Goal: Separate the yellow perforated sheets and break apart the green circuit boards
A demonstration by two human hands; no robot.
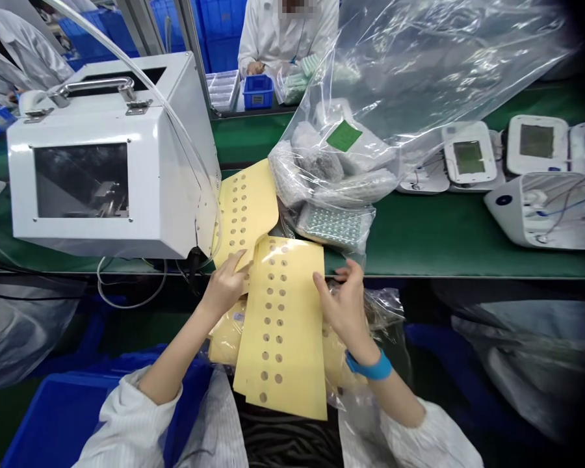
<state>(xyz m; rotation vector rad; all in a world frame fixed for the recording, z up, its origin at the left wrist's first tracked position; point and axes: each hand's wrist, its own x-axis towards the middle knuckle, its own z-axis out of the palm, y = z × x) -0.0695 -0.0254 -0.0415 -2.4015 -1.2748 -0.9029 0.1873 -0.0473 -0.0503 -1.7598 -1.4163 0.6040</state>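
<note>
Two yellow sheets with paired rows of small round grey spots lie at the bench's front edge. The front yellow sheet (pixel 299 338) hangs down over my lap, apparently with another sheet under it. Behind it, the back yellow sheet (pixel 253 195) rests beside the white machine and bends up at its right side. My left hand (pixel 227 286) is closed on the lower edge of the back sheet, its thumb hidden. Just right of the front sheet, my right hand (pixel 344 302) is open, fingers apart and thumb by the sheet's edge.
A white machine (pixel 180 162) with a window stands left on the green bench (pixel 400 234). A large clear bag (pixel 341 175) holds wrapped parts. White device housings (pixel 541 208) sit right. A blue bin (pixel 53 416) is low left. A person in white (pixel 287 32) works opposite.
</note>
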